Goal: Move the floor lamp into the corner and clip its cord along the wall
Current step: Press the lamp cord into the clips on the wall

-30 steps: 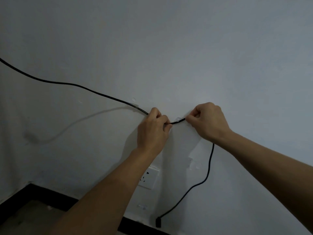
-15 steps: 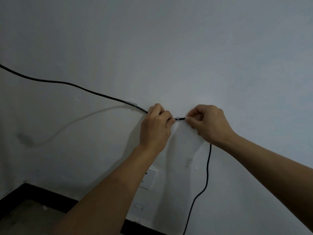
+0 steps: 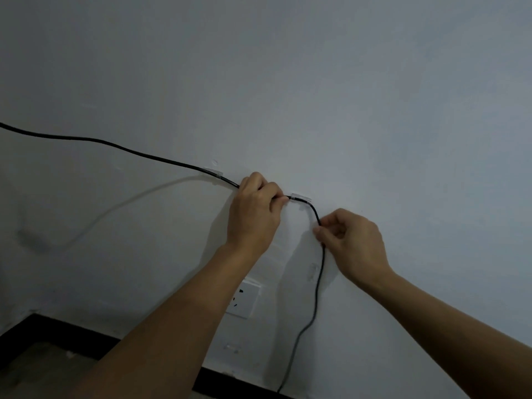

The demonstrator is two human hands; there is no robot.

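Note:
A black lamp cord [image 3: 109, 144] runs from the left edge along the pale wall, through a clear clip [image 3: 213, 171], behind my left hand [image 3: 254, 213], then through a second clear clip [image 3: 300, 197]. My left hand pinches the cord just left of that second clip. Past the clip the cord bends down into my right hand [image 3: 352, 243], which pinches it lower and to the right. Below, the cord hangs past a third clear clip [image 3: 313, 269] toward the floor. The lamp itself is out of view.
A white wall socket [image 3: 244, 300] sits below my left forearm. Another small clear clip [image 3: 232, 347] is stuck lower on the wall. A black skirting board [image 3: 57, 323] runs along the floor at the bottom left.
The cord now sits in the second clip. My right hand has slid down and right along the cord, away from the clip. My left hand stays beside the clip.

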